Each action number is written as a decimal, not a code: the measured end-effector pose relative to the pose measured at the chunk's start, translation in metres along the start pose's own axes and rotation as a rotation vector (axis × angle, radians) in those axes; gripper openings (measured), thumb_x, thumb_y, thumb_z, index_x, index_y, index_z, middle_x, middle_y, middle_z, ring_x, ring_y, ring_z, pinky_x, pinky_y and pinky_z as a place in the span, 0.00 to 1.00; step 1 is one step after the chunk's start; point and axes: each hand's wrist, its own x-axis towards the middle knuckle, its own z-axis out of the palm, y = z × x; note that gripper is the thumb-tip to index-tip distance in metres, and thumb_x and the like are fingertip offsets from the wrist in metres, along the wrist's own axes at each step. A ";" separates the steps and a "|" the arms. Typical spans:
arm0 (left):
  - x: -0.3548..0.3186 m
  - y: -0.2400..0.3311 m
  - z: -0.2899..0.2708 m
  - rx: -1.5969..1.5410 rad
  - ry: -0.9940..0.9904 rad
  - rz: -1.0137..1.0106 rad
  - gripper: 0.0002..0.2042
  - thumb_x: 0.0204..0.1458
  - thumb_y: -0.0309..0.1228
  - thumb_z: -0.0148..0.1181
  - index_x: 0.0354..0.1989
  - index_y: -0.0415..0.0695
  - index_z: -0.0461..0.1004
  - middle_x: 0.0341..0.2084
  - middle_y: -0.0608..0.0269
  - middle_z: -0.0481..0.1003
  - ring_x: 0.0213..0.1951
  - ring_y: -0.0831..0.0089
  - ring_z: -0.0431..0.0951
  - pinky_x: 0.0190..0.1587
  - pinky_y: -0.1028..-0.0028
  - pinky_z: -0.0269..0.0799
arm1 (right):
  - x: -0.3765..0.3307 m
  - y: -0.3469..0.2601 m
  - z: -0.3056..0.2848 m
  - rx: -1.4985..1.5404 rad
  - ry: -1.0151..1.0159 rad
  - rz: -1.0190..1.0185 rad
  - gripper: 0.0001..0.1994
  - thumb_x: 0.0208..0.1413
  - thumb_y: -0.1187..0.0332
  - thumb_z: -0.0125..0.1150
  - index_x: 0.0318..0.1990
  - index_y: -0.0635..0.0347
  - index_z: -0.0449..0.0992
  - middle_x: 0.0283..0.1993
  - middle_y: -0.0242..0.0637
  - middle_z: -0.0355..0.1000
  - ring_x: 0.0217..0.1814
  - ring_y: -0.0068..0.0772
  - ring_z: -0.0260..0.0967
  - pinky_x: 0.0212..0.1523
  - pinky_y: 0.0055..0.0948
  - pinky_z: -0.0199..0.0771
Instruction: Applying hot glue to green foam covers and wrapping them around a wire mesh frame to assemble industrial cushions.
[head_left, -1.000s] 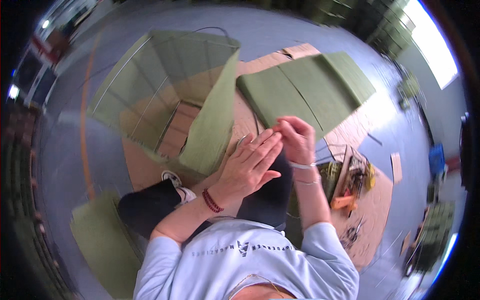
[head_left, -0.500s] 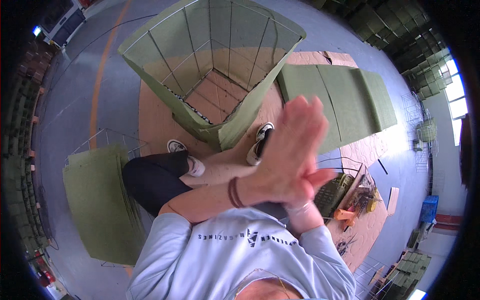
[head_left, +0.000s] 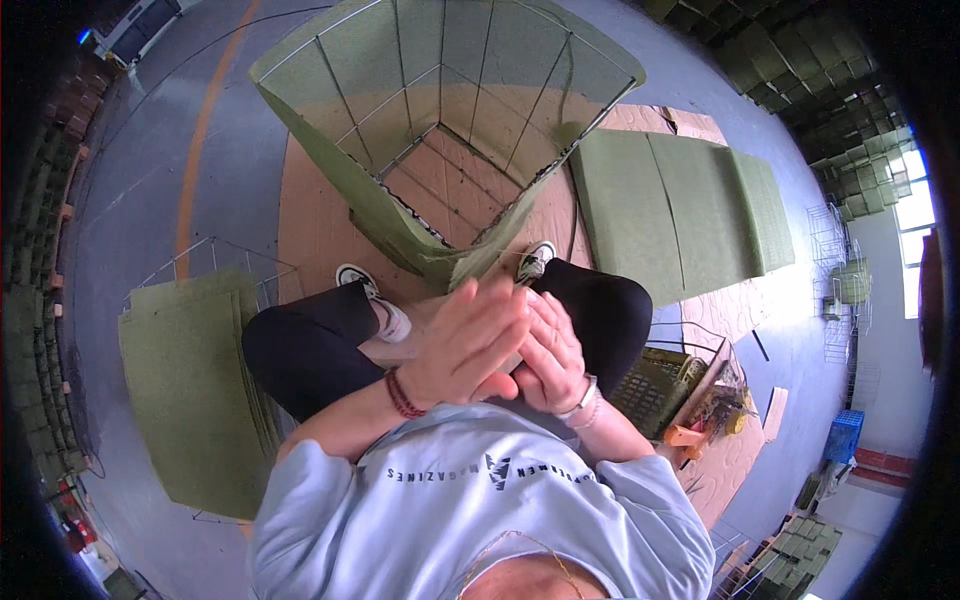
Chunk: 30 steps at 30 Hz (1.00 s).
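Observation:
Above my lap, my left hand and my right hand face each other, fingers stretched out. Their fingertips meet or overlap slightly, and I see nothing held between them. In front of my feet stands a large wire frame, box-shaped and open at the top. Green mesh fabric lines its sides, and its near corner comes down between my shoes, just beyond my hands. The fabric's near edge looks loose and frayed there.
Brown cardboard lies under the frame. Folded green fabric rests at right, a green fabric stack at left. A crate and an orange-handled tool sit by my right knee. Stacked green bundles line the far right.
My hands have come down and left from a raised, pressed-together pose, and their palms have parted a little. My view has shifted slightly; my right knee now shows.

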 end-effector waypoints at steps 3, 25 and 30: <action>-0.032 -0.017 -0.011 0.273 -0.197 0.064 0.16 0.56 0.32 0.53 0.50 0.38 0.76 0.53 0.57 0.73 0.58 0.62 0.70 0.60 0.62 0.67 | -0.010 0.016 0.000 -0.215 -0.120 0.071 0.18 0.49 0.76 0.59 0.49 0.65 0.78 0.61 0.45 0.69 0.67 0.46 0.64 0.66 0.45 0.62; -0.019 -0.066 -0.015 0.419 -0.095 0.135 0.12 0.49 0.24 0.59 0.42 0.37 0.80 0.45 0.59 0.75 0.49 0.65 0.75 0.48 0.66 0.78 | 0.039 0.060 0.021 -0.331 -0.148 -0.124 0.15 0.50 0.74 0.58 0.46 0.65 0.79 0.58 0.43 0.72 0.65 0.44 0.66 0.67 0.43 0.61; -0.014 -0.068 -0.018 0.437 -0.052 0.108 0.11 0.48 0.24 0.61 0.41 0.37 0.80 0.44 0.59 0.75 0.47 0.66 0.75 0.47 0.65 0.77 | 0.046 0.064 0.020 -0.356 -0.150 -0.196 0.20 0.47 0.72 0.59 0.49 0.66 0.77 0.60 0.45 0.70 0.67 0.43 0.65 0.66 0.44 0.62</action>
